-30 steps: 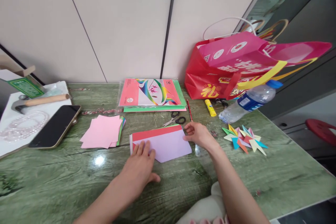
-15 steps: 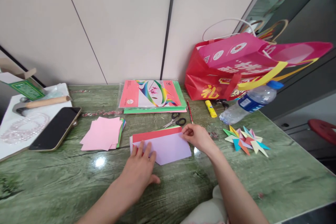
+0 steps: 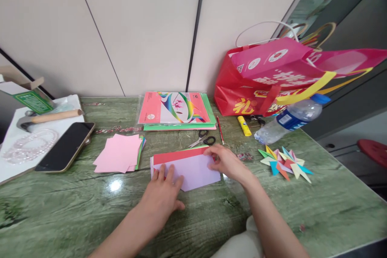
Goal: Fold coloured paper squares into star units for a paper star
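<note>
Resting on the purple sheet (image 3: pixel 196 169) at the centre of the head view, the left hand (image 3: pixel 160 196) has its fingers spread apart, while the right hand (image 3: pixel 229 163) curls over the sheet's right end; whether its fingertips meet I cannot tell. Scissors (image 3: pixel 203 138) lie just above; the green surface (image 3: pixel 223 213) widens below, reaching its slanting edge lower right.

Fairly bright indoor lt, white glare spot (image 3: pixel 115 186) on table (image 3: pixel 69 213), R bkgd dimmer, slight blur, wide-angle stretch
</note>
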Demonstrator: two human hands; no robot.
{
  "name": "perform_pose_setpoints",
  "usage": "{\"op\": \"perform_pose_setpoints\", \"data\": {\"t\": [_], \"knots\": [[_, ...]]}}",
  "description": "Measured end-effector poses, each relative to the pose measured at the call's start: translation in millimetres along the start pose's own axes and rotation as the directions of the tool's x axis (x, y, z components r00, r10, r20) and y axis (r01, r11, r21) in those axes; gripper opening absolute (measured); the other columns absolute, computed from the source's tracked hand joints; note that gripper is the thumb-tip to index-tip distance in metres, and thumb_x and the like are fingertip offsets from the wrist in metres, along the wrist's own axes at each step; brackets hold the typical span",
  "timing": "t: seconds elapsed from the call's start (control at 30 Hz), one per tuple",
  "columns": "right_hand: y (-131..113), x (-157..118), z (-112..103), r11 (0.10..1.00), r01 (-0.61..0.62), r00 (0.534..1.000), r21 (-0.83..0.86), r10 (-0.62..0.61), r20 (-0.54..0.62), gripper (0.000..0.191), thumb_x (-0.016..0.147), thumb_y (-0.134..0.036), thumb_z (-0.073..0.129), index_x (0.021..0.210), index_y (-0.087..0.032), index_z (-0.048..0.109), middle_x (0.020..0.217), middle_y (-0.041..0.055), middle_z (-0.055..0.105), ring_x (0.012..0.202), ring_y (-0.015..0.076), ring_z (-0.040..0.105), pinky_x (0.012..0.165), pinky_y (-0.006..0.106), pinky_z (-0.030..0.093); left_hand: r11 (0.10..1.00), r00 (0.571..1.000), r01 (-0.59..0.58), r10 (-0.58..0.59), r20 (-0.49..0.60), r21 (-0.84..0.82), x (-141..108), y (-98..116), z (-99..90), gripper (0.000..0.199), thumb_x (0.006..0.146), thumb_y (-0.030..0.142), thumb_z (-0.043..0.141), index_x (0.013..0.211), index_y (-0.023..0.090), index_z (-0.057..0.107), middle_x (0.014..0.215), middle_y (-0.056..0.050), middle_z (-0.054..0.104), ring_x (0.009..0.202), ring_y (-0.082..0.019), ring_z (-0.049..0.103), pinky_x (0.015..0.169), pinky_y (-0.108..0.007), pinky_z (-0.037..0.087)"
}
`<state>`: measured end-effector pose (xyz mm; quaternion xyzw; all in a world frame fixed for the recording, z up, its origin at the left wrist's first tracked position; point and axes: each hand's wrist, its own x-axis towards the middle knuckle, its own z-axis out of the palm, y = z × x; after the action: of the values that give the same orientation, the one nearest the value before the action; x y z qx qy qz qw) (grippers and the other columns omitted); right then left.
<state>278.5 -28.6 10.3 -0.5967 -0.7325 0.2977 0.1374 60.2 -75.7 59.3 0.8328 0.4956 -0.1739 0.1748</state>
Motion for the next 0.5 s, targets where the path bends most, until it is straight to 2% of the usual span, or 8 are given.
{"op": "perform_pose_setpoints", "data": {"t": [0.1,0.17,0.33,0.5], "knots": [[-8.7,-4.9,0.6,0.981,0.195,0.972,-0.019,-0.191,0.140,0.057,0.051,-0.011,0.073,0.104,-0.023,0.056,0.106,0.0036,0.050,0.102,0.0220,0.045,0.087,0.032,0.037,1.000,1.000,-0.001,0.001,-0.004,-0.012,-0.3,-1.3,0.0,0.057,0.069,0.031,0.066,0.120,0.010,0.051,0.136,-0.023,0.035,0.125,-0.038,0.030,0.101,-0.049,0.026],[-13.2,-7.7,2.3,0.966,0.253,0.954,-0.057,-0.240,0.178,0.067,0.047,-0.012,0.076,0.109,-0.023,0.053,0.110,0.0042,0.047,0.105,0.0231,0.041,0.089,0.034,0.035,1.000,1.000,-0.004,0.004,-0.011,-0.024,-0.5,-1.9,0.6,0.055,0.070,0.028,0.065,0.119,0.008,0.051,0.137,-0.022,0.034,0.126,-0.037,0.027,0.102,-0.048,0.025],[-16.3,-9.1,5.7,0.966,0.206,0.970,-0.154,-0.180,0.163,0.068,0.049,-0.013,0.076,0.111,-0.027,0.051,0.120,0.0044,0.040,0.112,0.0258,0.035,0.091,0.039,0.032,0.999,0.999,-0.049,0.049,-0.008,-0.013,-0.7,-2.5,1.8,0.054,0.073,0.025,0.061,0.123,0.010,0.046,0.138,-0.019,0.032,0.128,-0.031,0.024,0.102,-0.044,0.027],[-12.5,-3.7,5.1,0.974,0.118,0.986,-0.196,-0.091,0.140,0.081,0.039,-0.019,0.081,0.113,-0.025,0.049,0.110,0.0052,0.046,0.101,0.0256,0.042,0.084,0.035,0.035,0.998,0.997,-0.060,0.060,0.049,-0.010,-1.7,-3.1,0.6,0.061,0.073,0.023,0.061,0.127,0.005,0.041,0.140,-0.021,0.023,0.129,-0.029,0.021,0.104,-0.039,0.025]]}}
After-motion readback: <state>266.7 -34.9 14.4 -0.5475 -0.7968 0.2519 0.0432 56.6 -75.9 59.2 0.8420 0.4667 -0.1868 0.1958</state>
